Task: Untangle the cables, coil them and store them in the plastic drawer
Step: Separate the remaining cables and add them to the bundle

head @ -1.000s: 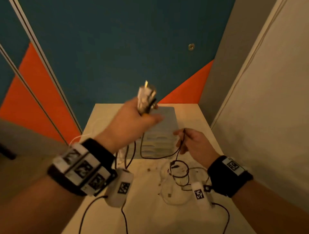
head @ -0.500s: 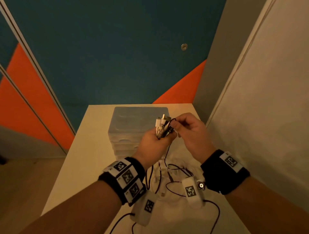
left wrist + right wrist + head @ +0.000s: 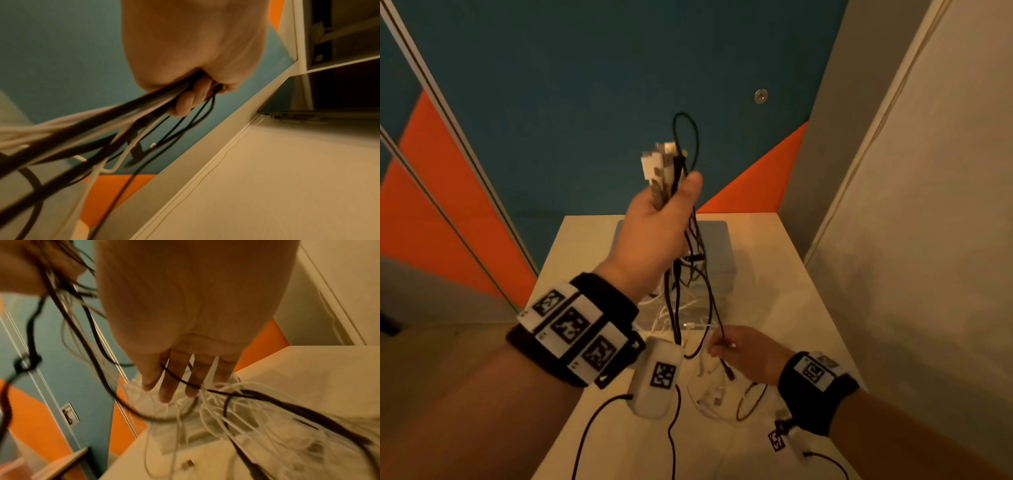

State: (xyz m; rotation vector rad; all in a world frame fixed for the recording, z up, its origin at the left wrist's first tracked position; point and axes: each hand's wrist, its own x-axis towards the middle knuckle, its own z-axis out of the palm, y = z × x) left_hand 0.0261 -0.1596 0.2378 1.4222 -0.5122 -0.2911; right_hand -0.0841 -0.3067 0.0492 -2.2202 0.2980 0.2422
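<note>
Hoisting plug ends high above drawer [image 3: 722, 246], left hand [image 3: 654, 233] fisted round cables [image 3: 674, 301] so they hang free; right hand [image 3: 746, 353] below pinches black cable [image 3: 717, 318], separating it.

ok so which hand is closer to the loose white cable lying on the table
Right. The right hand is low, just above the white cable on the table, running a black cable through its fingers. The left hand is raised well above, gripping the connector bundle.
</note>
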